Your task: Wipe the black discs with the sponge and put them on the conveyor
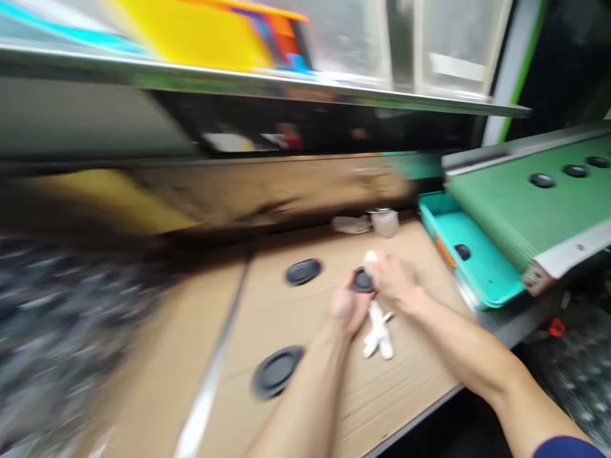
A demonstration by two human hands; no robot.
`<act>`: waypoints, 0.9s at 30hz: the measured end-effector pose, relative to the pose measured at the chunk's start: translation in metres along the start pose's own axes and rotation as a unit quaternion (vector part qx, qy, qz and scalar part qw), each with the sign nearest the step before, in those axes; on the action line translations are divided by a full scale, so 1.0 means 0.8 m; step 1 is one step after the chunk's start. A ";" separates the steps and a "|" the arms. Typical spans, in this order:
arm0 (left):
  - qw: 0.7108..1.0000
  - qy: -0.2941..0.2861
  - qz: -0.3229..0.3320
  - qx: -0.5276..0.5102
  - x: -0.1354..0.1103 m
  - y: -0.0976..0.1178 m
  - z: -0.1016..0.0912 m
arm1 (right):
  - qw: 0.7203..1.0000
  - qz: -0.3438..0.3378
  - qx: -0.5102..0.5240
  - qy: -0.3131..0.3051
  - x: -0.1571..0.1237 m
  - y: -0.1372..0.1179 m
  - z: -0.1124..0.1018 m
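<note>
Over the cardboard-covered table, my left hand (347, 304) is closed on a small black round part (363, 280) with a raised rim. My right hand (386, 273) meets it from the other side, with fingers bent around a small white thing (371, 257) that blur keeps me from naming. Just below the hands lie several white stick-like pieces (379, 334), crossed over each other. To the left rest a black oval part (303, 271) and, nearer me, a larger black disc (277, 371), partly behind my left forearm.
At right, a green conveyor belt (534, 210) carries several black parts (543, 180) above a teal tray (491, 287) holding one black part (462, 252). A whitish cup (384, 222) stands at the table's back. A metal shelf (334, 89) spans overhead. Blurred dark pieces (71, 356) fill the left.
</note>
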State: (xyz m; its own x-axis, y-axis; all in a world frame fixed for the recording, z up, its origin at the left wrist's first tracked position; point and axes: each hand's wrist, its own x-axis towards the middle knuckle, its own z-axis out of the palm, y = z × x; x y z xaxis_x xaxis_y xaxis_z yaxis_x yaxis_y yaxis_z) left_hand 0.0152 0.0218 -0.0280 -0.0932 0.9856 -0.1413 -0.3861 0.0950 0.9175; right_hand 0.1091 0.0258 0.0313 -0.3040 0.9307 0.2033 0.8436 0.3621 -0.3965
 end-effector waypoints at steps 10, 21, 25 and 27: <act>0.943 0.070 -0.028 -0.325 0.010 -0.008 -0.034 | 0.994 -0.033 -0.096 -0.038 0.016 0.007 0.051; 0.943 0.065 -0.044 -0.323 0.003 0.002 -0.033 | 0.993 -0.075 -0.070 -0.053 0.014 0.015 0.049; 0.944 0.083 -0.043 -0.317 0.002 0.005 -0.035 | 0.998 0.012 -0.058 -0.032 0.025 0.032 0.043; 0.944 0.081 -0.052 -0.316 0.001 0.009 -0.037 | 0.998 0.039 -0.040 -0.016 0.029 0.045 0.039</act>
State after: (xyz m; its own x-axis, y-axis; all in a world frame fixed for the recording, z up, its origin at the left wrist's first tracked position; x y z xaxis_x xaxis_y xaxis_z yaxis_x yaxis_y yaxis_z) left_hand -0.0148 0.0189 -0.0323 -0.1431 0.9364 -0.3204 -0.8668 0.0377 0.4973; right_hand 0.1185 0.0621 -0.0060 -0.2489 0.9574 0.1463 0.8977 0.2848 -0.3363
